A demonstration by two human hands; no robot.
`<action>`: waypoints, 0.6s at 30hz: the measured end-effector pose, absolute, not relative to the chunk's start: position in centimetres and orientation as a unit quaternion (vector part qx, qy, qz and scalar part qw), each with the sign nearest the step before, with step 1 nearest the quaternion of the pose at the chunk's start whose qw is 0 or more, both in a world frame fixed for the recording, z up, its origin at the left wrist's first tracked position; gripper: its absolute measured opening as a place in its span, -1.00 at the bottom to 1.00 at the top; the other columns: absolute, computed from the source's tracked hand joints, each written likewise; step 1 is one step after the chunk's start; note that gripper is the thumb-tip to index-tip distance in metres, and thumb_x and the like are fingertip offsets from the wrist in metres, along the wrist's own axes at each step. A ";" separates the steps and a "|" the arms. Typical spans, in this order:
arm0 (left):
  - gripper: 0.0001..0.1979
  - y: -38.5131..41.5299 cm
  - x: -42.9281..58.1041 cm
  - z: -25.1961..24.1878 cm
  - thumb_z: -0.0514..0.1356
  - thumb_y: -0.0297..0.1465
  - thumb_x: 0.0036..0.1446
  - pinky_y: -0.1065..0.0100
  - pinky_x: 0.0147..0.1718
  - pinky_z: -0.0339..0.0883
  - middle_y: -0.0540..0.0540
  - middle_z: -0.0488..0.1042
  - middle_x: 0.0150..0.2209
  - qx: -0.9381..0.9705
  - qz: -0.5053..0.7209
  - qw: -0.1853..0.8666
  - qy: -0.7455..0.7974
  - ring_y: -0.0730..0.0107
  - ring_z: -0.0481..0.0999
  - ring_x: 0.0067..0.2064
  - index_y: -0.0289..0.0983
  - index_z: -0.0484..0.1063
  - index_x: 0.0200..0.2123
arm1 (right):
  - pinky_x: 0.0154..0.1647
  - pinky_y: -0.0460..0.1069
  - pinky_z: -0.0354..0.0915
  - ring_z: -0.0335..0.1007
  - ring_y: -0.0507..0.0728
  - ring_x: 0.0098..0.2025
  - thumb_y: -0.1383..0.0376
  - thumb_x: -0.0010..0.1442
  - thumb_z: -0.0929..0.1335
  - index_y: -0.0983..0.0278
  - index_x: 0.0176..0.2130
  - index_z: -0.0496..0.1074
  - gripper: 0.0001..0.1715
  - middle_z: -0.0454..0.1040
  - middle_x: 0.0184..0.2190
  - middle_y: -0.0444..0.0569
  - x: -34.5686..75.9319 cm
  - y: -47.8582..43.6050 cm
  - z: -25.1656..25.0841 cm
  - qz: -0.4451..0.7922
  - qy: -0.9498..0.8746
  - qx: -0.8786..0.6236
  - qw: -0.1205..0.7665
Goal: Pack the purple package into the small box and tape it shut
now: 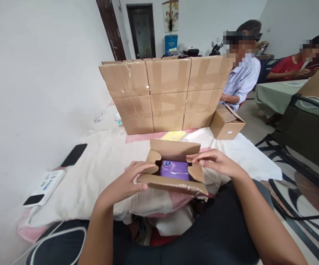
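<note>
My left hand [128, 180] grips the left flap of the open box [173, 184], fingers closed on it. My right hand [217, 162] lays spread fingers on the right flap. The purple pack [175, 170] lies inside the box, between both hands, long axis left-to-right.

Small cardboard box [173, 184] (flaps open) w/ purple packet [175, 170] inside

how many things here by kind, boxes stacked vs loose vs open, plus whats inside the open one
stacked taped boxes, front face of the stack: 9
loose box beside the stack: 1
open box, pinched by left hand, right hand on its flap: 1
purple packet inside it: 1
total: 12
</note>
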State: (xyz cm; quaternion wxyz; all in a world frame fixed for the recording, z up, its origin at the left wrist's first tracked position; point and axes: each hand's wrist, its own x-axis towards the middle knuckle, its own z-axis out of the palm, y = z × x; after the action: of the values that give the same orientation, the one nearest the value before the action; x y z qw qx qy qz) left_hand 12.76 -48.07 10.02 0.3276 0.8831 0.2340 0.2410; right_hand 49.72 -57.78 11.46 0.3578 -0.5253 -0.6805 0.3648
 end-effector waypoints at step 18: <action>-0.24 -47.7 15.2 9.0 0.24 -0.20 0.26 -0.11 0.26 0.22 -0.17 0.43 0.27 0.861 0.249 0.221 0.384 -0.03 0.34 0.31 -0.06 0.03 0.45 | 0.33 0.26 0.18 0.33 0.28 0.21 -0.02 0.44 0.26 0.09 0.07 0.53 -0.58 0.49 0.05 0.06 44.6 -53.8 5.6 0.154 -0.661 -0.520 0.519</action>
State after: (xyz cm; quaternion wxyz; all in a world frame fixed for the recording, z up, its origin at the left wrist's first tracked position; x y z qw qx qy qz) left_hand 15.22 -47.71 9.00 0.2213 0.8612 0.3841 0.2487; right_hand 44.61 -53.79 5.63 0.5186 -0.5197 -0.6612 0.1541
